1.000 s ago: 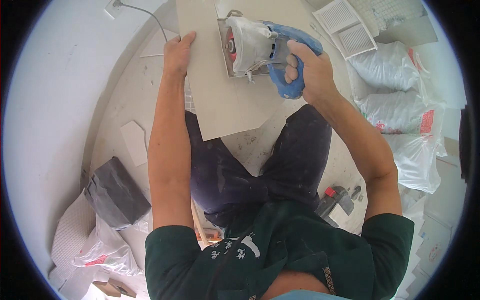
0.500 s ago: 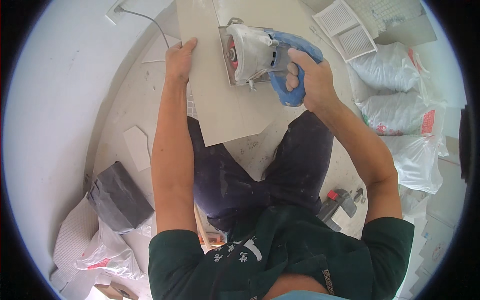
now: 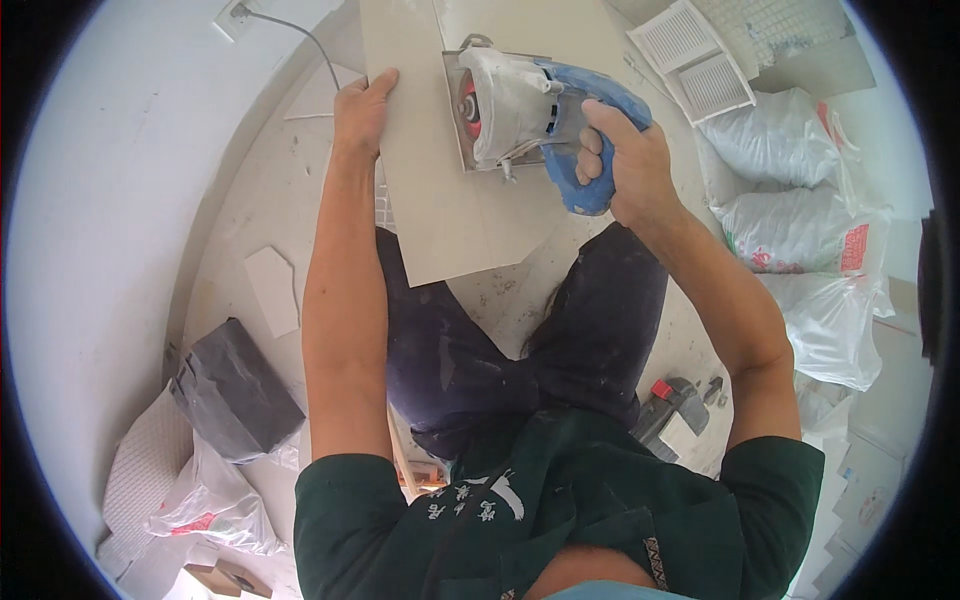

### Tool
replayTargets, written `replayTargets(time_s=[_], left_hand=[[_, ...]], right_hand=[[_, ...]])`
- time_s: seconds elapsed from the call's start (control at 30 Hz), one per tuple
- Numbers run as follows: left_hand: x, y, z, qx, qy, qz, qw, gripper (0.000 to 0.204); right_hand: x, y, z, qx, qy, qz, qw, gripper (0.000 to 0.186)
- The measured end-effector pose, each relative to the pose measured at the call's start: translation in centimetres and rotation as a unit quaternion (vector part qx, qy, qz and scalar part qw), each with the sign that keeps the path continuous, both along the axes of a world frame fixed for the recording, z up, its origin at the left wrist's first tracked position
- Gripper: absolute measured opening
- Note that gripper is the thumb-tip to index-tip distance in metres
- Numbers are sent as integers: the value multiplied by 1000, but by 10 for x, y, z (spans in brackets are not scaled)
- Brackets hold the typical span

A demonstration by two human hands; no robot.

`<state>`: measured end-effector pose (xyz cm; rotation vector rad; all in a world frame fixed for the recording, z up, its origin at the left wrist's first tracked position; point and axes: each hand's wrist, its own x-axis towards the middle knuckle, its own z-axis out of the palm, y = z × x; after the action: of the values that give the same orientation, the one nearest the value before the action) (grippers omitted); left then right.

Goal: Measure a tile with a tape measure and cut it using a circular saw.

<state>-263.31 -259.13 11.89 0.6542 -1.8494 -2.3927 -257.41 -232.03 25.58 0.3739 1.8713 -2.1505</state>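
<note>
My right hand (image 3: 635, 160) is wrapped round the blue rear handle of a handheld circular saw (image 3: 510, 105). The saw has a dusty metal guard, a red disc at its left side and a flat base plate. That base rests on a large beige tile (image 3: 440, 225), which lies across in front of me with its near end over my thighs. A thin line (image 3: 437, 22) runs on the tile just beyond the saw. At the tile's left edge my left hand (image 3: 362, 110) is closed on it, thumb on top. The blade's lower part is hidden.
A grey cord (image 3: 300, 38) hangs from a wall socket at the far left. White sacks (image 3: 790, 225) are stacked on the right, below a white slatted tray (image 3: 695, 60). Tile offcuts (image 3: 272, 290) and a black bag (image 3: 238, 390) lie left. Another tool (image 3: 672, 415) sits by my right leg.
Saw, tile and both hands have shifted very slightly in the picture, keeping nearly the same arrangement. Both hands keep their grip.
</note>
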Motion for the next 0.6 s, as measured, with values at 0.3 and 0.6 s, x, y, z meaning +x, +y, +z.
replayTargets(time_s=[0.3,0.6], left_hand=[[-9,0,-13,7,7,-8,1000,38],[-6,-4,-11,6,4,-18,1000,39]], right_hand=[[-1,5,0,-2,-4,-1,1000,18],[1,4,-7,5,15,11,1000,16]])
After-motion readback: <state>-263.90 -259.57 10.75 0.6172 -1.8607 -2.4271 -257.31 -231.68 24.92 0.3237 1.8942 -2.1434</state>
